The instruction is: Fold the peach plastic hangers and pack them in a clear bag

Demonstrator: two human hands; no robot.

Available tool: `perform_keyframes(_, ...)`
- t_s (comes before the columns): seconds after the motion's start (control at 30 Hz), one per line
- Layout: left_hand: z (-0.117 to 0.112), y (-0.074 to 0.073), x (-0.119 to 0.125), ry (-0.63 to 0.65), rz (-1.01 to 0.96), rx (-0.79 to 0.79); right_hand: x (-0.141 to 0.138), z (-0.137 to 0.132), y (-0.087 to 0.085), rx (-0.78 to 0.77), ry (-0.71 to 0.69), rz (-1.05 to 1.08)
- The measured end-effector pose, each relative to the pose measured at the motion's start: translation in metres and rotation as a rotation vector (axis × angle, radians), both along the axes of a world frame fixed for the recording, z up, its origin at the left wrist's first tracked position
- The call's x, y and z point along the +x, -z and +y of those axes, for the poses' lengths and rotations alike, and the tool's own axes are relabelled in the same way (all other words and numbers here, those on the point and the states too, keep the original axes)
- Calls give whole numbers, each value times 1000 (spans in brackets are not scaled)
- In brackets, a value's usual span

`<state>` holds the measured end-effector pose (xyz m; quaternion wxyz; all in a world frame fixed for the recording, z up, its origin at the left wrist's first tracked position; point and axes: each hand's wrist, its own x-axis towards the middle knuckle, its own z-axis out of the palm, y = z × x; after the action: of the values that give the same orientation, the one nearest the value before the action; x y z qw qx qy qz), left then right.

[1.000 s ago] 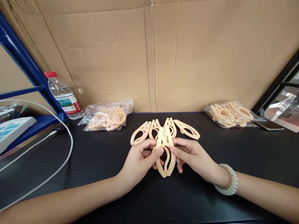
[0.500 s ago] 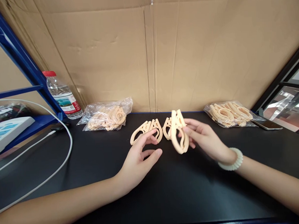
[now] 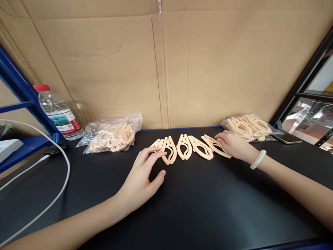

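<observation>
We see five beige folded hangers (image 3: 179,149) lined up on the worktop (image 3: 191,208), our left hand (image 3: 138,177) empty and spread by the left end, our right hand (image 3: 236,146) at the rightmost hanger (image 3: 220,153) (whether gripping, we cannot tell), and a bottle (image 3: 51,104) whose label (image 3: 63,121) we cannot read.

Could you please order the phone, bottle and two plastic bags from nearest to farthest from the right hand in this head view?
1. Right plastic bag, just behind the right hand
2. Phone, farther right
3. Left plastic bag, left of centre
4. Bottle, far left
</observation>
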<state>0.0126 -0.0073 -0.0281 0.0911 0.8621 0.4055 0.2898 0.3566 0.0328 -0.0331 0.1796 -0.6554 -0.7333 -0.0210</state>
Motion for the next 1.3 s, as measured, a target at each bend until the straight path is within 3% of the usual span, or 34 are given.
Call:
perform_keyframes(0.07, -1, 2, -1, 3, 143, 38, -5, -7, -4, 41, -67, -73)
perform_keyframes(0.17, -4, 6, -2, 23, 314, 63, -16, -17, -7, 54, -357, -164)
perform_keyframes(0.23, -5, 7, -3, 55, 385, 41, -25, -21, -4, -9, -473, -173)
perform_keyframes(0.37, 2, 4, -3, 138, 463, -39, -41, -23, 6, -94, -387, -185)
perform_keyframes(0.57, 28, -2, 6, 94, 494, -88, -59, -7, 7, -114, -233, -215)
perform_keyframes(0.83, 63, -8, 16, 40, 513, -100, -68, 25, 6, 27, -167, -196)
perform_keyframes(0.9, 61, -8, 17, 33, 482, -44, -70, 22, 3, 103, -166, -189)
perform_keyframes(1.0, 51, -9, 12, 30, 413, 173, -72, 6, -3, 214, -223, -204)
perform_keyframes(1.13, 43, -18, -11, 78, 436, 471, -72, -21, -6, 331, -422, -256)
perform_keyframes(1.2, 47, -25, -27, 11, 420, 536, -71, -28, -4, 399, -529, -275)
perform_keyframes(1.3, 60, -32, -50, -212, 392, 572, -72, -31, -2, 446, -588, -260)
